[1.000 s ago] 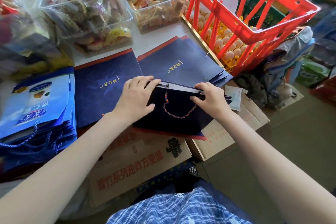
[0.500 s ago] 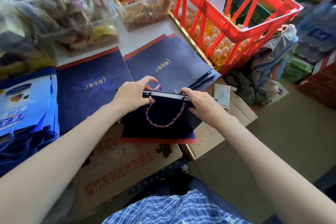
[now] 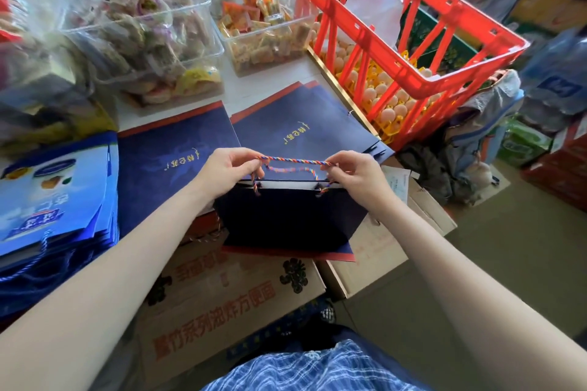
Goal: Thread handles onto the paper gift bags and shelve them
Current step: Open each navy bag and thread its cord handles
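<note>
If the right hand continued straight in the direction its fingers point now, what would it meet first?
The right hand pinches the rope handle with its fingers pointing toward the left hand. Going straight on, it would probably slide along the rope and meet the left hand's fingertips first, though depth is unclear.

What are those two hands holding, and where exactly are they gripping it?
The left hand and right hand each pinch an end of the braided cord handles, lifting the dark blue gift bag by them.
</note>
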